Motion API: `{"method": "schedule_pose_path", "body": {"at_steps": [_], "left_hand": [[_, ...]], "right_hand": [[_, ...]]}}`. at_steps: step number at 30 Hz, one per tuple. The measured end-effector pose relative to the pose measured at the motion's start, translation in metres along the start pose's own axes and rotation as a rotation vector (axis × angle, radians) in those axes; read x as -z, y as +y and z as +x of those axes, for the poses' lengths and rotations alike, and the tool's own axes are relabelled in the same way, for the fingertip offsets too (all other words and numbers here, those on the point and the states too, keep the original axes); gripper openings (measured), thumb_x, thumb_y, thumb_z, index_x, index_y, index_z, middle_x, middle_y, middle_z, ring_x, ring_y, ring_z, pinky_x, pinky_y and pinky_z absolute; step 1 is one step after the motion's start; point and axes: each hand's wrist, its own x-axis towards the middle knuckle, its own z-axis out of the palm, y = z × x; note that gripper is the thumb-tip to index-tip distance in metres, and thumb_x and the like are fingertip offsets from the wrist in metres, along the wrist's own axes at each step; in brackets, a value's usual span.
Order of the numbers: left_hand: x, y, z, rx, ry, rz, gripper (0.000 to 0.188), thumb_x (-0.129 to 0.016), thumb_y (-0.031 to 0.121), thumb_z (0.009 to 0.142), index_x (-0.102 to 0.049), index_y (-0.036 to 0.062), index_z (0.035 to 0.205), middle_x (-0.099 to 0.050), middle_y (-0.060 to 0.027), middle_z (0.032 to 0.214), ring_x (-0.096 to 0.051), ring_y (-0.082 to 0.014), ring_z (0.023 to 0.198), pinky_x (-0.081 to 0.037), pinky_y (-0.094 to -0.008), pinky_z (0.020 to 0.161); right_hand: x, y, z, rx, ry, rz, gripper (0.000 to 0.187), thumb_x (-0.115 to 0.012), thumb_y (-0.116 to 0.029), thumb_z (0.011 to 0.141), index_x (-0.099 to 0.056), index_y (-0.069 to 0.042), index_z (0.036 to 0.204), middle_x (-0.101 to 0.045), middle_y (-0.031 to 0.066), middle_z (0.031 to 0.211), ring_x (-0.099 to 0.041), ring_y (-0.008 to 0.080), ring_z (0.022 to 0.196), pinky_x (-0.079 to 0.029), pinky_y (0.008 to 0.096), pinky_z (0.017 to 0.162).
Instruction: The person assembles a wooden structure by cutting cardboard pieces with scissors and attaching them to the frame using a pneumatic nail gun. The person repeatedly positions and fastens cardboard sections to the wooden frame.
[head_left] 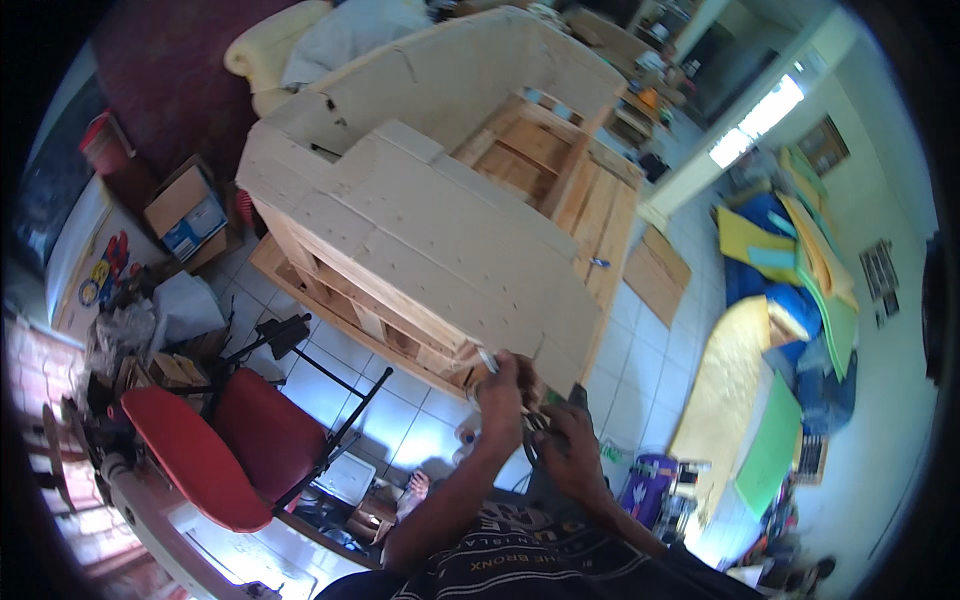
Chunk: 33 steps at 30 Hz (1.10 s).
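Note:
Close in front of my body, at the near corner of a cardboard-covered wooden sofa frame (450,235), both hands are held near each other. My left hand (503,395) is closed, and a short whitish stick-like piece (488,360) shows at its fingertips. My right hand (570,450) is bent around a dark looped thing (534,428), whose kind I cannot make out. Another dark shape (578,397) shows just beyond the right fingers, too blurred to name. On the frame's wooden slats lies a small blue item (600,263).
A red chair (265,435) stands to the left, with cardboard boxes (188,215) behind it. A cardboard sheet (656,275) lies on the tiled floor. Yellow and green foam sheets (770,440) are piled along the right wall. A purple bag (648,487) sits near my right side.

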Motion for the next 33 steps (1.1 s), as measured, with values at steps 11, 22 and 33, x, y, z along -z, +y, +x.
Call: {"method": "schedule_pose_path", "body": {"at_steps": [11,22,33], "left_hand": [[0.094,-0.005,0.016,0.081,-0.211,0.702,0.078,-0.063,0.054,0.1,-0.027,0.0119,0.154,-0.053,-0.0136,0.135,-0.049,-0.023,0.125,-0.044,-0.0417,0.096],[0.091,0.111,0.179,-1.157,0.118,1.628,0.049,-0.065,0.026,0.096,-0.055,0.001,0.138,-0.053,-0.0267,0.139,-0.049,-0.0442,0.13,-0.041,-0.0565,0.108],[0.08,0.119,0.204,-0.76,0.267,2.272,0.066,-0.049,0.036,0.095,-0.044,0.0079,0.154,-0.033,-0.0219,0.164,-0.026,-0.0425,0.153,-0.02,-0.0598,0.123]], "right_hand": [[-0.097,0.015,-0.053,-0.583,-0.248,0.65,0.07,-0.083,-0.027,0.088,-0.049,0.0,0.143,-0.072,0.0176,0.109,-0.07,0.0188,0.087,-0.055,0.0326,0.075],[-0.047,0.054,-0.006,-0.254,-0.158,0.388,0.07,-0.09,-0.044,0.077,-0.063,-0.007,0.13,-0.072,0.0109,0.095,-0.071,0.0243,0.085,-0.056,0.0384,0.079],[0.162,0.164,0.207,-0.252,0.041,0.095,0.065,-0.088,-0.032,0.081,-0.059,-0.007,0.133,-0.071,0.0145,0.103,-0.073,0.0275,0.094,-0.058,0.0401,0.082]]}}
